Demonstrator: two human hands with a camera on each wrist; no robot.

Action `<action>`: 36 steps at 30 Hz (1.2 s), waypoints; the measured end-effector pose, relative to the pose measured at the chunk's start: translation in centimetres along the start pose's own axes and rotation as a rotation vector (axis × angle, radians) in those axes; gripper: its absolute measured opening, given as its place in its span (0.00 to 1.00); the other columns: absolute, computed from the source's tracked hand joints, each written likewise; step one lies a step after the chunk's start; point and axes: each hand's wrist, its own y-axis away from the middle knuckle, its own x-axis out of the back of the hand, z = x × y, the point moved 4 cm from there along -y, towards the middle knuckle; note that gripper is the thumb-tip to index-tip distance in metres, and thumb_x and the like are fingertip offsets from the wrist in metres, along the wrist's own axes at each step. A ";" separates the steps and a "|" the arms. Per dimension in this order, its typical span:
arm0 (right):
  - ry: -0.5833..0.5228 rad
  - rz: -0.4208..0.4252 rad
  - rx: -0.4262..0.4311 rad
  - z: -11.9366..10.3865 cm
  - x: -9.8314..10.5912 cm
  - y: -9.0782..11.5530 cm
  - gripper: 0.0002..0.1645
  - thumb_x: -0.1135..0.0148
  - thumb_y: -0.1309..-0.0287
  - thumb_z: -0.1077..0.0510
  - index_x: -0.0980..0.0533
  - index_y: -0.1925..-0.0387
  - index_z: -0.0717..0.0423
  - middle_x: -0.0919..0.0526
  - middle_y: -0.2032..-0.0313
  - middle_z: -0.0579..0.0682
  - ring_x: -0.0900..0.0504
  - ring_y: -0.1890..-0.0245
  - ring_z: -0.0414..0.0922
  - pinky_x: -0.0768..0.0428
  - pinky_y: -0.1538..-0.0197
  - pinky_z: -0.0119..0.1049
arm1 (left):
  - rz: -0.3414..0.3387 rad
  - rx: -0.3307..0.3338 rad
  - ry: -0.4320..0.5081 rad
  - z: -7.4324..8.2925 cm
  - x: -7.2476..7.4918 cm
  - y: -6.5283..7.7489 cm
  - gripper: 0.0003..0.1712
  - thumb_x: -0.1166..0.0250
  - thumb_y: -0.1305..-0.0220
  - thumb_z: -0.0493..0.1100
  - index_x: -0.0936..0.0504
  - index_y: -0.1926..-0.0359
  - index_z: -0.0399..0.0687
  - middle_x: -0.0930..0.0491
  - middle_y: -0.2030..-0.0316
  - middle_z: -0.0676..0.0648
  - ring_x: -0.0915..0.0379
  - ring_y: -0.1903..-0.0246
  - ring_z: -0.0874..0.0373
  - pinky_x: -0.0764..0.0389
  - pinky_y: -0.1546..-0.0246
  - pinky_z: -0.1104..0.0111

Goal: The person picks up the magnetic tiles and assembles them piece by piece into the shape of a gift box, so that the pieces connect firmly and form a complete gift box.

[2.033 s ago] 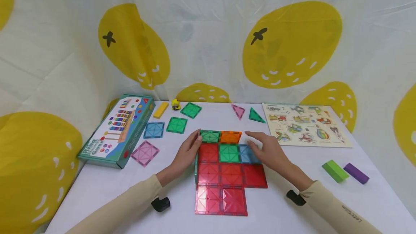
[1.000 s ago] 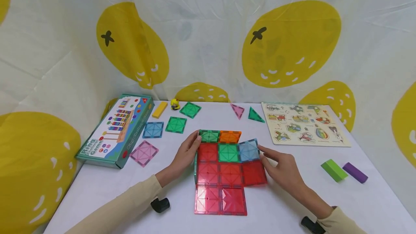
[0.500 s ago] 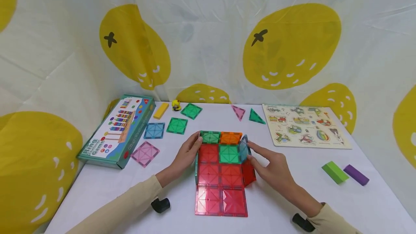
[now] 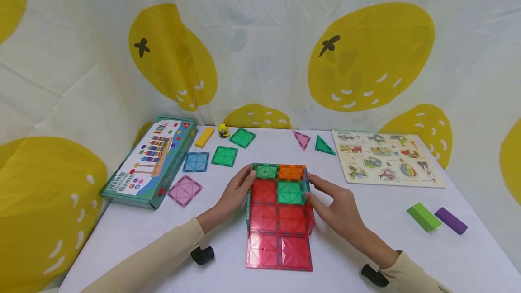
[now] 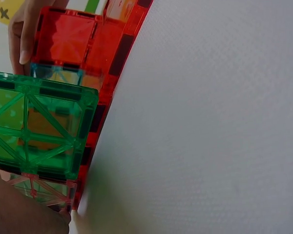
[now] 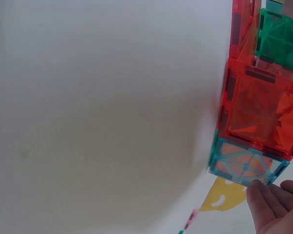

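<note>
My left hand (image 4: 237,184) grips the back-left corner of the tile build (image 4: 263,218), the thumb by its top edge and the fingers around the outside. My right hand (image 4: 338,198) has thumb and index finger spread, the fingers nearly straight, touching the upright blue tile (image 6: 245,166) without closing round it. Nearer me on that side stands a red tile (image 6: 261,112); a green tile (image 5: 44,124) stands on the left side. At the back are a green and an orange tile (image 4: 291,172), both upright. Two red tiles jut flat toward me at the front.

Left of the build on the counter (image 4: 228,257) lie a pink square (image 4: 185,191), a blue square (image 4: 196,162), two green squares (image 4: 224,156), a yellow block (image 4: 205,137), a small yellow figure (image 4: 223,130) and a game box (image 4: 150,162). Behind and right: a pink triangle (image 4: 302,139), a green triangle (image 4: 324,144), a picture board (image 4: 384,159), a light green block (image 4: 424,217) and a purple block (image 4: 451,220).
</note>
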 end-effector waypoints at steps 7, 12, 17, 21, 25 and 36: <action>-0.112 -0.040 -0.127 1.3 -0.8 -0.6 0.31 0.34 0.26 0.59 0.28 0.26 0.62 0.19 0.36 0.57 0.13 0.45 0.53 0.16 0.46 0.46 | -0.017 -0.012 -0.008 0.2 0.1 0.2 0.40 0.48 0.16 0.59 0.45 0.16 0.45 0.42 0.20 0.43 0.48 0.21 0.45 0.36 0.27 0.49; -0.169 -0.052 -0.226 2.2 -1.2 -1.1 0.31 0.40 0.21 0.53 0.30 0.25 0.60 0.21 0.33 0.56 0.17 0.38 0.54 0.21 0.43 0.27 | -0.043 -0.069 -0.105 0.5 0.2 1.1 0.41 0.47 0.17 0.58 0.48 0.15 0.46 0.44 0.19 0.43 0.46 0.22 0.41 0.33 0.29 0.47; -0.203 -0.063 -0.288 2.9 -1.5 -1.5 0.31 0.43 0.19 0.50 0.30 0.25 0.60 0.23 0.31 0.57 0.22 0.34 0.56 0.24 0.44 0.22 | -0.025 -0.200 -0.325 1.6 0.4 2.4 0.41 0.41 0.19 0.53 0.47 0.15 0.54 0.46 0.18 0.49 0.47 0.22 0.46 0.33 0.31 0.43; -0.231 -0.061 -0.335 3.5 -1.9 -1.8 0.30 0.44 0.19 0.48 0.28 0.26 0.60 0.22 0.32 0.57 0.21 0.35 0.55 0.24 0.43 0.23 | -0.028 -0.447 -0.535 3.4 -0.1 3.9 0.44 0.33 0.24 0.46 0.44 0.16 0.46 0.48 0.18 0.50 0.54 0.20 0.51 0.31 0.30 0.49; -0.260 -0.045 -0.369 4.0 -2.2 -2.1 0.29 0.44 0.19 0.48 0.26 0.27 0.60 0.20 0.34 0.56 0.21 0.35 0.54 0.25 0.42 0.22 | -0.080 -0.669 -0.709 5.2 -1.3 5.6 0.42 0.30 0.28 0.44 0.37 0.20 0.41 0.43 0.20 0.45 0.51 0.20 0.49 0.29 0.32 0.54; -0.323 -0.030 -0.381 4.1 -3.0 -2.8 0.26 0.45 0.18 0.49 0.22 0.31 0.60 0.17 0.38 0.57 0.19 0.39 0.53 0.26 0.43 0.21 | -0.385 -0.719 -0.844 5.7 -4.5 8.5 0.36 0.30 0.28 0.51 0.28 0.25 0.46 0.31 0.27 0.48 0.39 0.27 0.58 0.28 0.32 0.64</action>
